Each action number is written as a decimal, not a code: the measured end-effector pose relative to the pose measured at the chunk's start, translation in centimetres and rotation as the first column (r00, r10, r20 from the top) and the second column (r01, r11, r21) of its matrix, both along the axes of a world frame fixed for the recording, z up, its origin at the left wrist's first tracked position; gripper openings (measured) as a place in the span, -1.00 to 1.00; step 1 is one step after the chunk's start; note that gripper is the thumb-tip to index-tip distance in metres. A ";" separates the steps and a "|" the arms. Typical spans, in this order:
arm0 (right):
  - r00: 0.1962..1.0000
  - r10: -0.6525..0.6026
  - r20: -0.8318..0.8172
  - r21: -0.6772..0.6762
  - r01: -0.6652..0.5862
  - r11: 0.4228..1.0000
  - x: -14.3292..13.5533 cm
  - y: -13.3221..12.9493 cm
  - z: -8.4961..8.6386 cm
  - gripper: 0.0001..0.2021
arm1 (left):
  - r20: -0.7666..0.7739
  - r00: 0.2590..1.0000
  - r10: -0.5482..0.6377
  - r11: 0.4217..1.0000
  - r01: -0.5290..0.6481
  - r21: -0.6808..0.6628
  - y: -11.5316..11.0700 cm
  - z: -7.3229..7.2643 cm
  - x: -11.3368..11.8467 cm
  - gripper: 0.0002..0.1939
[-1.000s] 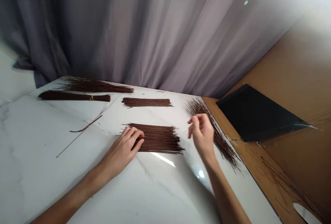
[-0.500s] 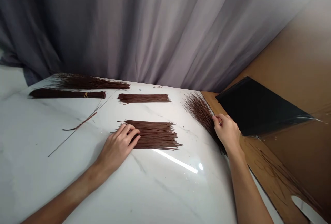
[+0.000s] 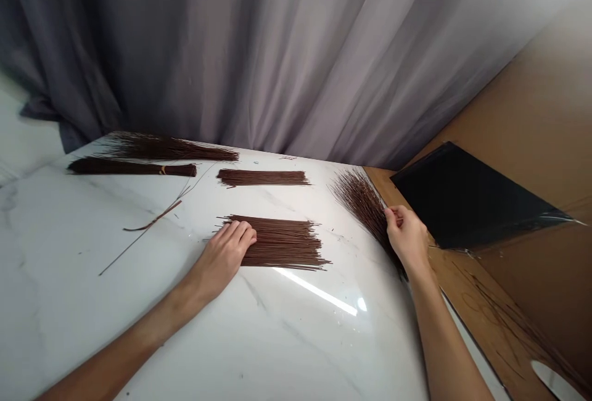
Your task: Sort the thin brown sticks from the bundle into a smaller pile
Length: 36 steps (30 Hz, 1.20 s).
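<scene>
My left hand rests on the left end of a flat row of thin brown sticks, its fingers bent and pressed together over them. The fingertips are partly hidden behind the hand. Farther right, my right hand pinches at the side of a loose, fanned-out bundle of dark brown stalks. Its thumb and forefinger meet at the stalks; how many they hold is too fine to tell. A narrower row of brown sticks lies beyond the wide one.
At the back left lie a bundle tied with a yellow band and a loose brown bundle. Stray strips lie in front. A grey curtain hangs behind the white table. On the right are cardboard and a black sheet.
The fingers of my left hand have drawn closer together on the sticks. My right hand stays at the stalks. The view has shifted slightly, so most things sit farther right.
</scene>
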State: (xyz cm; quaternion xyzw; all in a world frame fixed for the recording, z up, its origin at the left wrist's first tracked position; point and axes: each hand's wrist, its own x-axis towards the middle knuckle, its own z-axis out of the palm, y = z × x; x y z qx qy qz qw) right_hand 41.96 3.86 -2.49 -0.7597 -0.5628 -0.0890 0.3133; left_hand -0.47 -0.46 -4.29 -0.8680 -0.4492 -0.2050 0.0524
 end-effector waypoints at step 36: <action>0.602 0.760 0.243 -0.324 -0.688 0.649 -20.9 16.5 -1.0 -0.92 | 0.178 0.983 -0.041 0.966 0.085 -0.245 0.1 2.4 -2.7 -0.74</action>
